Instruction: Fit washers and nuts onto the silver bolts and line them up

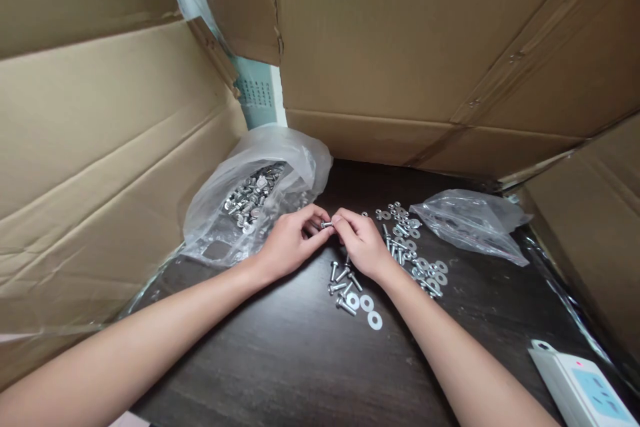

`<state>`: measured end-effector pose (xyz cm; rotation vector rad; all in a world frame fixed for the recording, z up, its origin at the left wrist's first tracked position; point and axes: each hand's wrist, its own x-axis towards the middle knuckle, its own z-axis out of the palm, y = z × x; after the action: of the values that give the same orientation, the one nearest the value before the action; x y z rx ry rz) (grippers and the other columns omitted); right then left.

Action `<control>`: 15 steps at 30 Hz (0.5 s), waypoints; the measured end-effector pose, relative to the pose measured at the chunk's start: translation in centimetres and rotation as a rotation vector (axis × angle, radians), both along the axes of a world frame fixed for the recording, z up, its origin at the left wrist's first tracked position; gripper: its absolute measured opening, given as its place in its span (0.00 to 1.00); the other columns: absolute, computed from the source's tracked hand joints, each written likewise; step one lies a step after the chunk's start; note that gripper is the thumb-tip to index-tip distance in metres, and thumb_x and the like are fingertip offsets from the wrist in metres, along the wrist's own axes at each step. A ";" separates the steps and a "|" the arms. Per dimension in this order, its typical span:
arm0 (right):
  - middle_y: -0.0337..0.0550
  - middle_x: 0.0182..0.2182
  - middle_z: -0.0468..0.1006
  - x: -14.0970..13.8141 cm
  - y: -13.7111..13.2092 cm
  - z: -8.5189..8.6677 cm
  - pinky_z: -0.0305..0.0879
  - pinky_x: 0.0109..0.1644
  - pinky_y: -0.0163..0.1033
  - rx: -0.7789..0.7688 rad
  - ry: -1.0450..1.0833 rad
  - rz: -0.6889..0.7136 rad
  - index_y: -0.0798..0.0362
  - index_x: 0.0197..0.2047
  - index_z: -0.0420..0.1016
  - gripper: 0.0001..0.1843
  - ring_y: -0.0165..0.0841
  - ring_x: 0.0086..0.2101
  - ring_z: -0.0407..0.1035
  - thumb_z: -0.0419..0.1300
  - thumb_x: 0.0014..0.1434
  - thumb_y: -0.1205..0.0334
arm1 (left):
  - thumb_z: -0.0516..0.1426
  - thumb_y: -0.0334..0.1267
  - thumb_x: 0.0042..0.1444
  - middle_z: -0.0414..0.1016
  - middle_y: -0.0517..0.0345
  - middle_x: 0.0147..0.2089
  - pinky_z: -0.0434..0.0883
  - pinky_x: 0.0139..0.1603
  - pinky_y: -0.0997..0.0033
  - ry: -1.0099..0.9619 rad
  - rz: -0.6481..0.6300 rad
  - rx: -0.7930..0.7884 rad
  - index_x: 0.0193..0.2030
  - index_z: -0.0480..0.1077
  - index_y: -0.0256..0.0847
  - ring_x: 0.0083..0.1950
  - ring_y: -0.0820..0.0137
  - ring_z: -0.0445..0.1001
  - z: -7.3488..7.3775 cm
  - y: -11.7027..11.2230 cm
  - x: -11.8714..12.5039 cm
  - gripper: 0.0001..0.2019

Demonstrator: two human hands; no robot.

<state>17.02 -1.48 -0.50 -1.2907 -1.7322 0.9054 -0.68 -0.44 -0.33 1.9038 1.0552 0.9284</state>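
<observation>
Head view: bolt [326, 224] between both grips.

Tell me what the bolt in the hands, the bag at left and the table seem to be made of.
Bolt: likely steel, perhaps zinc-plated; bright silver shine. Bag: thin clear plastic film; it crinkles and the hardware shows through. Table: dark wood or wood-look laminate; faint grain lines, low sheen.
</observation>
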 end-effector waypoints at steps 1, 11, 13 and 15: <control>0.35 0.21 0.62 0.0 0.0 0.0 0.52 0.31 0.38 0.000 -0.006 -0.003 0.50 0.25 0.60 0.20 0.31 0.25 0.58 0.50 0.68 0.54 | 0.61 0.39 0.63 0.81 0.58 0.38 0.74 0.37 0.71 0.002 0.001 0.002 0.45 0.73 0.40 0.37 0.69 0.79 0.0 0.0 0.0 0.07; 0.36 0.24 0.68 0.3 0.1 0.2 0.57 0.34 0.39 -0.018 0.054 0.008 0.50 0.30 0.68 0.10 0.33 0.28 0.63 0.54 0.63 0.58 | 0.61 0.41 0.65 0.82 0.58 0.36 0.75 0.37 0.71 -0.010 0.008 -0.018 0.45 0.73 0.41 0.36 0.69 0.80 0.0 -0.1 0.0 0.07; 0.35 0.23 0.67 0.3 0.1 0.2 0.56 0.33 0.39 -0.027 0.046 0.009 0.50 0.29 0.68 0.10 0.32 0.27 0.62 0.53 0.62 0.59 | 0.61 0.41 0.64 0.82 0.58 0.37 0.75 0.36 0.71 -0.007 0.006 -0.011 0.45 0.73 0.41 0.37 0.69 0.79 -0.1 -0.1 0.0 0.07; 0.35 0.22 0.66 0.3 0.1 0.2 0.55 0.32 0.38 -0.028 0.036 0.011 0.50 0.28 0.67 0.11 0.32 0.26 0.61 0.53 0.62 0.58 | 0.61 0.41 0.64 0.81 0.58 0.37 0.75 0.36 0.71 -0.001 0.004 -0.001 0.45 0.73 0.41 0.36 0.69 0.79 -0.1 -0.1 0.0 0.07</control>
<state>17.30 -1.37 -0.32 -1.2763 -1.7058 0.9569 -0.73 -0.57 -0.38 1.9004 1.0594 0.9308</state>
